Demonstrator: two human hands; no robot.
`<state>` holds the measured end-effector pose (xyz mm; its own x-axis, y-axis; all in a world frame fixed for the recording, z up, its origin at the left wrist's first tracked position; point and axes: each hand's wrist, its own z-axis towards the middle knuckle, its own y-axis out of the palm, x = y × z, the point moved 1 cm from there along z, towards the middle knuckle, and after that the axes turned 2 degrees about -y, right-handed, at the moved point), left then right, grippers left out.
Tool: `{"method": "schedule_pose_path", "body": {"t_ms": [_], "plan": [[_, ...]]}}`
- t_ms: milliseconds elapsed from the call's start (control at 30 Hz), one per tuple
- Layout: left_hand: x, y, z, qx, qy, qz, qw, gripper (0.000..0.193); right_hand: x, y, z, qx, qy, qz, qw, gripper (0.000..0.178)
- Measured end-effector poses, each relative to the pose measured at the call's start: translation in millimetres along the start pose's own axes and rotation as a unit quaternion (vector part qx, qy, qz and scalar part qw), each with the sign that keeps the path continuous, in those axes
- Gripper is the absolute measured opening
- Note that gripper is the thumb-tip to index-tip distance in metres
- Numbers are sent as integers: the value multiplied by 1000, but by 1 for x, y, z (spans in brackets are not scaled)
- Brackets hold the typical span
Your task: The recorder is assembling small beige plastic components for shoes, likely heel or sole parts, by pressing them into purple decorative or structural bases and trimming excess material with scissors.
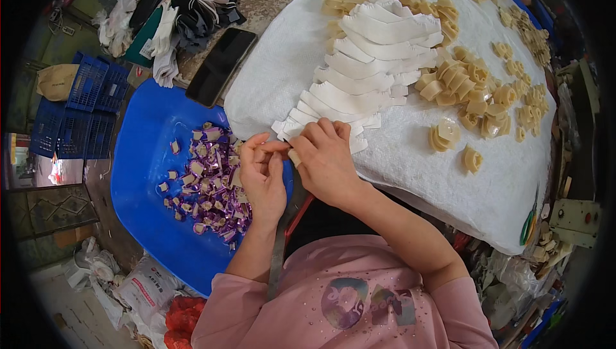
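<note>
In front of me, at the near edge of a white cloth-covered surface (256, 92), my two hands meet. My right hand (327, 160) is closed, and a small beige piece (294, 157) shows between its fingers. Close beside it, my left hand (263, 179) has its fingertips pinched together; what they hold, if anything, is hidden. A fanned row of overlapping white curved strips (366, 70) runs away from my hands. Right of and behind the strips lie many beige curled rings (459, 79), some in heaps. Small purple shiny pieces with beige ends (212, 169) fill part of a blue tub (141, 176).
A black phone (221, 67) lies near the tub's far rim. Gloves and cloths (192, 22) are piled behind it. Blue crates (83, 105) stand at the left, with sacks (151, 291) below. Green-handled scissors (529, 224) hang by the surface's right edge.
</note>
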<state>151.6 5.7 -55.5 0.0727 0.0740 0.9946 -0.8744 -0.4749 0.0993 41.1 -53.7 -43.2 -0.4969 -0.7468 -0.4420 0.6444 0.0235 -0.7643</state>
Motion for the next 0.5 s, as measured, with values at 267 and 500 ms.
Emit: {"method": "schedule_pose_path", "body": {"t_ms": [267,500], "plan": [[0,16,21,7,-58,75,995,23,5,-3,-8,17,23,88,996,13],[-15,13,30,35,-65,33,997,17,19,-23,-29,144,160,293,931,17]]}}
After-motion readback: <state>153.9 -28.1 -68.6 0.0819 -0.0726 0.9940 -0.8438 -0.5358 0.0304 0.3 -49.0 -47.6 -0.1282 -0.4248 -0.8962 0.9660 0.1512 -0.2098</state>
